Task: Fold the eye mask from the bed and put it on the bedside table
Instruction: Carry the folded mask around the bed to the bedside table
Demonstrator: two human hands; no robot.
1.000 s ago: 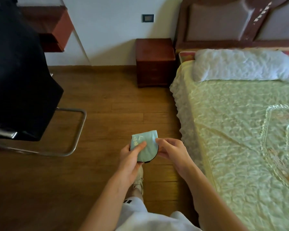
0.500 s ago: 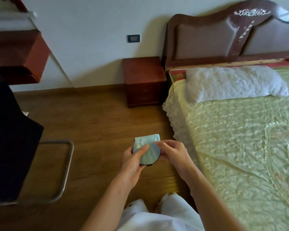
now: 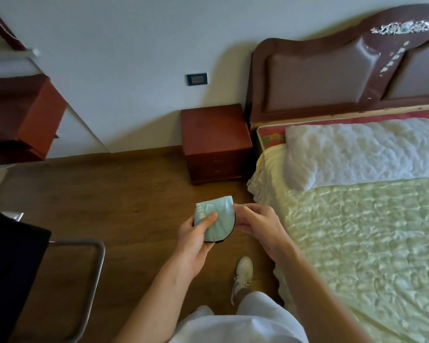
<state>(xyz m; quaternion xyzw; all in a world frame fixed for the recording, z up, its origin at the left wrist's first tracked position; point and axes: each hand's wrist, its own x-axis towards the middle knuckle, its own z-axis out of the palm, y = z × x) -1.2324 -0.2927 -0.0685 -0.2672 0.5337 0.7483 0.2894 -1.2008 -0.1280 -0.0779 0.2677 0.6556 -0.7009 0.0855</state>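
The eye mask [image 3: 219,219] is pale green with a black edge and white lettering, folded in half. My left hand [image 3: 196,237] holds it from below, thumb pressed on its face. My right hand [image 3: 255,222] pinches its right edge. Both hands are over the wooden floor, left of the bed [image 3: 362,229]. The reddish-brown bedside table [image 3: 213,125] stands ahead against the wall, its top bare, well beyond the mask.
A white pillow [image 3: 357,149] lies at the head of the bed under a padded brown headboard [image 3: 332,70]. A chair with a metal frame [image 3: 94,276] and dark cloth is at the left. A red-brown desk [image 3: 27,115] juts out at the upper left. My shoe [image 3: 243,271] is on the floor.
The view has tilted up and moved forward, so the bedside table and headboard show more fully. The hands still hold the folded mask the same way.
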